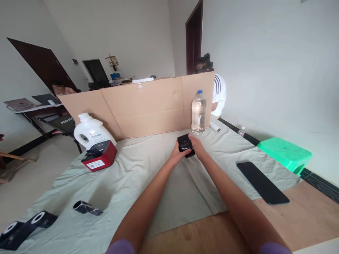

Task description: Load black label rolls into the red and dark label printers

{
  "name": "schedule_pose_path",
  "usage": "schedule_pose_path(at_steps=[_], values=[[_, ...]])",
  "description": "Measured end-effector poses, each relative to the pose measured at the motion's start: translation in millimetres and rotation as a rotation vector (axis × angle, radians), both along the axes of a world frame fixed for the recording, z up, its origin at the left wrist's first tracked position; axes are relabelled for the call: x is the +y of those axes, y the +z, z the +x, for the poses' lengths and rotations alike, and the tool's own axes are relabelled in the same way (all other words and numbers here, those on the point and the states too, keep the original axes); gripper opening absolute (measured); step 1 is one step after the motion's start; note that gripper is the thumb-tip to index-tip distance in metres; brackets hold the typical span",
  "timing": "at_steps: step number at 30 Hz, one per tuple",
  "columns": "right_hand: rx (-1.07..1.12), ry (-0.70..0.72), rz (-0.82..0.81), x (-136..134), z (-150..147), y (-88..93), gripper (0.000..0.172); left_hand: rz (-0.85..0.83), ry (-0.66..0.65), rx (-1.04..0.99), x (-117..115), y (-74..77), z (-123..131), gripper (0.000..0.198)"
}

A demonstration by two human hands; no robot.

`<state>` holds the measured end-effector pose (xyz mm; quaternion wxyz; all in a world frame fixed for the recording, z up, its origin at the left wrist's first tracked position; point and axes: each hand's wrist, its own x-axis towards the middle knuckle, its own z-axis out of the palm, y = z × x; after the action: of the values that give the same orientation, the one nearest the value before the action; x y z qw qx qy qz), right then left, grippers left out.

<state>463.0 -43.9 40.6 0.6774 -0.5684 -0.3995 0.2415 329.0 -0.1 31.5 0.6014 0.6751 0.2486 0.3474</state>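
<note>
Both my hands hold a small black box-shaped device [184, 140] over the middle of the cloth-covered table. My left hand [178, 155] grips its left side, the thumb lying across the near face. Around the right side closes my right hand [197, 145], with its thumb on the top edge. The device's exact kind cannot be made out, and the fingers hide part of it. Just beyond it stands an upright clear bottle [198, 114] with a blue cap.
A cardboard panel [148, 109] stands behind. Left are a white jug [92, 131], a red-and-black box [102, 158], a dark roll [86, 208] and black rolls [26, 225]. Right are a black slab [262, 181], a white tube [214, 126] and a green stool [286, 151]. Two people sit beyond.
</note>
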Motion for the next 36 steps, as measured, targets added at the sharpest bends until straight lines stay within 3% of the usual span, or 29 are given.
schedule_pose_path(at_steps=[5,12,16,24,27,30,33,36], values=[[0.196,-0.053,0.022,-0.7,64.0,-16.2,0.059,0.006,-0.051,0.037,12.4,-0.9,71.7,0.087],[0.261,-0.154,0.044,-4.8,103.5,-38.8,0.056,0.046,0.022,0.057,14.8,-16.7,127.6,0.079],[0.272,-0.173,0.018,-8.2,113.1,-46.2,0.059,0.035,0.046,0.066,12.4,-21.6,141.1,0.074],[0.178,-0.220,-0.074,-4.7,116.9,-49.6,0.062,-0.095,0.088,0.051,8.5,-28.1,141.6,0.079],[0.130,-0.241,-0.102,-5.2,114.4,-45.8,0.062,-0.113,0.124,0.079,7.6,-27.0,121.8,0.088],[0.065,-0.288,-0.109,-6.4,111.8,-37.3,0.060,-0.091,0.163,0.157,13.4,-21.9,71.7,0.096],[-0.127,-0.374,-0.089,-4.1,103.2,-25.7,0.057,-0.005,0.266,0.169,32.9,-2.6,-11.5,0.093],[-0.422,-0.375,-0.034,2.7,73.2,-16.0,0.051,0.103,0.483,0.141,63.4,33.1,-123.7,0.083]])
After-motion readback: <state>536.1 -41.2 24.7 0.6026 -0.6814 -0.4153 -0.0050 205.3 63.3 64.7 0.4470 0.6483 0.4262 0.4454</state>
